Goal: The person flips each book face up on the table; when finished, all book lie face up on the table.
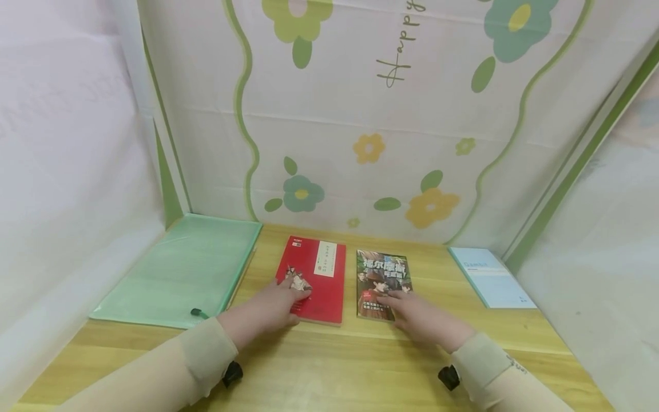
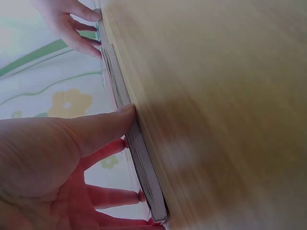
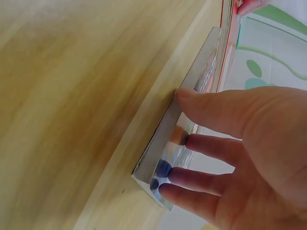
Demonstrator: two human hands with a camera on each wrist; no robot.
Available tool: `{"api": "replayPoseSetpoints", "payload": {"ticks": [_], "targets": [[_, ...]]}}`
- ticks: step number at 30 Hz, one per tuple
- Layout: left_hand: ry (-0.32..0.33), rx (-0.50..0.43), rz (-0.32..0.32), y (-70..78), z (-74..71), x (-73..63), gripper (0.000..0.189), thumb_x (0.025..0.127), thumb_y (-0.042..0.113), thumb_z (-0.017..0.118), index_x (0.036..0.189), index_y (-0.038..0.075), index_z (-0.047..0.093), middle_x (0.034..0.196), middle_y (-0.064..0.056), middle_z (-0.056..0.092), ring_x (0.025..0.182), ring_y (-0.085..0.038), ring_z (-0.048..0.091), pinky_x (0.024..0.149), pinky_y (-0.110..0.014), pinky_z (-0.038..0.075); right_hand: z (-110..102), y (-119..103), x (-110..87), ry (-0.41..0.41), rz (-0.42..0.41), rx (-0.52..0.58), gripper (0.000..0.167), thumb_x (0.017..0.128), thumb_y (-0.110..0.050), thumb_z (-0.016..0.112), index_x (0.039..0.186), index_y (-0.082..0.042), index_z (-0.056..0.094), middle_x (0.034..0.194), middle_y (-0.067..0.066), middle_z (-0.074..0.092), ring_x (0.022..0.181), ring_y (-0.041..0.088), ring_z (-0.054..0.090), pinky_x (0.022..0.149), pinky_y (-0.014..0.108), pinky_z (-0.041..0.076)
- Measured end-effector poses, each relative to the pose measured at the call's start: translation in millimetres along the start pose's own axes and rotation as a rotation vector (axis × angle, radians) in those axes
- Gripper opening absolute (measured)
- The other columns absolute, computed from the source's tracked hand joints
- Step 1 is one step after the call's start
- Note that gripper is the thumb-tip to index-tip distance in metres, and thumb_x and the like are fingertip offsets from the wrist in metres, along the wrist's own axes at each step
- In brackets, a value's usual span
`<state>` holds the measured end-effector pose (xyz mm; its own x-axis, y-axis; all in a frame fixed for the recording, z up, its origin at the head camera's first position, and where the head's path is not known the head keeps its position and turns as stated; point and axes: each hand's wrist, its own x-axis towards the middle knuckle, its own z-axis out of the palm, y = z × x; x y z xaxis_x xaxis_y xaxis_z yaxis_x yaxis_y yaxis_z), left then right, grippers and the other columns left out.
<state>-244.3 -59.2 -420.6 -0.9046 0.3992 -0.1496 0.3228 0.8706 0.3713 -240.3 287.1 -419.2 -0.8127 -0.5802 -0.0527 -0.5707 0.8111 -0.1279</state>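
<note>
A red paperback book (image 1: 326, 292) with a white title strip lies flat on the wooden table (image 1: 340, 372). My left hand (image 1: 275, 306) rests over its lower left part, fingers spread on the cover. The left wrist view shows the thumb (image 2: 122, 117) against the book's near page edge (image 2: 148, 177). Right of it lies a smaller dark book (image 1: 378, 280) with illustrated figures and Chinese lettering. My right hand (image 1: 427, 317) touches its lower right part. In the right wrist view the thumb (image 3: 196, 103) is at the near edge, with extended fingertips on the glossy cover.
A pale green zip folder (image 1: 175, 269) lies at the left, its dark zip pull toward me. At the far right is a light blue notebook (image 1: 491, 280). White flower-printed cloth (image 1: 329, 103) stands behind the table, with pale cloth walls on both sides.
</note>
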Motion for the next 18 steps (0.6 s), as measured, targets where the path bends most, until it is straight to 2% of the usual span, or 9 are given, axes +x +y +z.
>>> {"api": "replayPoseSetpoints", "payload": {"ticks": [6, 9, 18], "targets": [[-0.007, 0.006, -0.005, 0.5, -1.9, 4.1, 0.074, 0.075, 0.034, 0.086, 0.142, 0.027, 0.056, 0.154, -0.017, 0.034, 0.137, -0.041, 0.033, 0.082, -0.048, 0.058, -2, 1, 2.5, 0.013, 0.003, 0.011, 0.06, 0.088, -0.004, 0.066, 0.145, -0.014, 0.051, 0.14, 0.023, 0.05, 0.122, 0.045, 0.05, 0.101, 0.06, 0.042], [-0.012, 0.008, -0.003, -0.7, -2.0, 7.3, 0.072, 0.077, 0.035, 0.085, 0.142, 0.028, 0.055, 0.155, -0.018, 0.033, 0.139, -0.042, 0.031, 0.085, -0.049, 0.056, -3, 1, 4.5, 0.006, 0.012, 0.014, 0.059, 0.089, -0.005, 0.065, 0.145, -0.015, 0.051, 0.141, 0.022, 0.049, 0.124, 0.045, 0.049, 0.102, 0.06, 0.04], [-0.009, -0.003, -0.03, -0.1, -4.5, 16.4, 0.074, 0.075, 0.036, 0.086, 0.143, 0.03, 0.055, 0.157, -0.015, 0.031, 0.141, -0.039, 0.029, 0.082, -0.047, 0.058, -5, 10, 17.6, 0.017, 0.009, 0.019, 0.059, 0.087, -0.003, 0.068, 0.143, -0.013, 0.053, 0.139, 0.024, 0.049, 0.124, 0.047, 0.048, 0.103, 0.062, 0.039]]}}
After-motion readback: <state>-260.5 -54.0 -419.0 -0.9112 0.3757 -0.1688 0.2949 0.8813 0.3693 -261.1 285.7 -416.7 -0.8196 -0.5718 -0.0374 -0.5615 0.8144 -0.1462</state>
